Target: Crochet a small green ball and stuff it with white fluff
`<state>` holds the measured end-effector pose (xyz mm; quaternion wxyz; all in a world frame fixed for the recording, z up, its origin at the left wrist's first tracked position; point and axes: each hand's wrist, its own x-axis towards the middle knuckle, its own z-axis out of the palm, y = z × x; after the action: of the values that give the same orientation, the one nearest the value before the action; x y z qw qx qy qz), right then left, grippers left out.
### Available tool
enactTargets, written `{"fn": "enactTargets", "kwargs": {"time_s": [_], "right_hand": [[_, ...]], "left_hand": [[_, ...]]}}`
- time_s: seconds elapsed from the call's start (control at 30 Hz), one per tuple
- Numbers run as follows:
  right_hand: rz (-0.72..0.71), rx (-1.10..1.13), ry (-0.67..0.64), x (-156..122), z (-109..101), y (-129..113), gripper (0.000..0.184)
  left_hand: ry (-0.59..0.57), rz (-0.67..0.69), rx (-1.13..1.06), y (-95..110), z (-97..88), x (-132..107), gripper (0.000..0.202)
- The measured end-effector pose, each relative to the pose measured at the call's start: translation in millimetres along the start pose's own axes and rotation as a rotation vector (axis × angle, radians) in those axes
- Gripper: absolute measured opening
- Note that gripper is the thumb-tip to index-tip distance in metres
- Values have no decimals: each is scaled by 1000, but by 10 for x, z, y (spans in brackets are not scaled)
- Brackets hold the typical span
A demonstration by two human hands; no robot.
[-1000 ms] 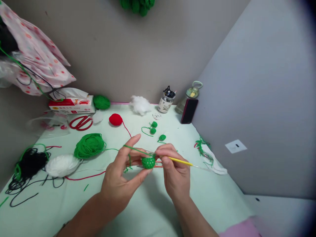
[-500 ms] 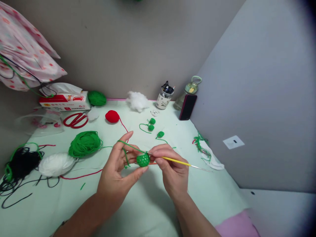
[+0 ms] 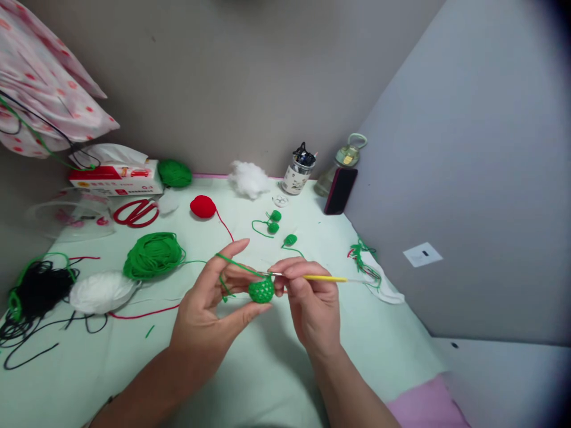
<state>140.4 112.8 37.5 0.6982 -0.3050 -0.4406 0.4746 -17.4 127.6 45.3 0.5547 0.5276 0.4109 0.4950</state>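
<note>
A small round green crochet piece [image 3: 261, 290] is pinched in my left hand [image 3: 209, 309], between the thumb below and fingers behind. Green yarn [image 3: 236, 263] runs from the raised index finger down to the top of the piece. My right hand [image 3: 314, 303] grips a crochet hook [image 3: 323, 277] by its yellow handle. The hook's metal tip meets the upper edge of the crochet piece; whether it sits inside a stitch I cannot tell. To the left lies a green yarn skein [image 3: 154, 255], and a strand leads from it toward my left hand.
Behind my hands lie small green crochet balls [image 3: 273, 227], a red yarn ball [image 3: 203, 206] and white stuffing [image 3: 250, 179]. Red scissors [image 3: 136, 213], white yarn [image 3: 103, 292] and tangled black yarn [image 3: 42, 291] are at left. A phone [image 3: 341, 191] leans on a bottle [image 3: 348, 156] at back right.
The crochet hook has swung from slanting down rightward to nearly level, and more of its metal tip shows. The crochet piece has turned slightly and shifted a little right.
</note>
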Motion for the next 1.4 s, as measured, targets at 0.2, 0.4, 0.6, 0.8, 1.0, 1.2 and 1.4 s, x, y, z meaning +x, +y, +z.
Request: {"fn": "enactTargets", "kwargs": {"time_s": [0.2, 0.4, 0.6, 0.8, 1.0, 1.2, 1.4], "right_hand": [[202, 221, 74, 33, 41, 10, 8], [208, 208, 18, 60, -24, 11, 16], [98, 10, -87, 68, -144, -90, 17], [17, -159, -147, 53, -202, -187, 15], [-54, -316, -186, 50, -208, -251, 16], [-88, -298, -215, 51, -197, -250, 17], [-83, -314, -235, 51, -206, -266, 18]], "left_hand": [[-80, 65, 108, -71, -57, 4, 56], [-97, 52, 91, -14, -51, 27, 55], [-130, 61, 104, 7, -49, 45, 52], [-165, 48, 119, -8, -90, 68, 52], [-146, 45, 143, 7, -102, 69, 50], [-155, 44, 164, 49, -90, 90, 46], [-152, 44, 168, 45, -103, 89, 47]]}}
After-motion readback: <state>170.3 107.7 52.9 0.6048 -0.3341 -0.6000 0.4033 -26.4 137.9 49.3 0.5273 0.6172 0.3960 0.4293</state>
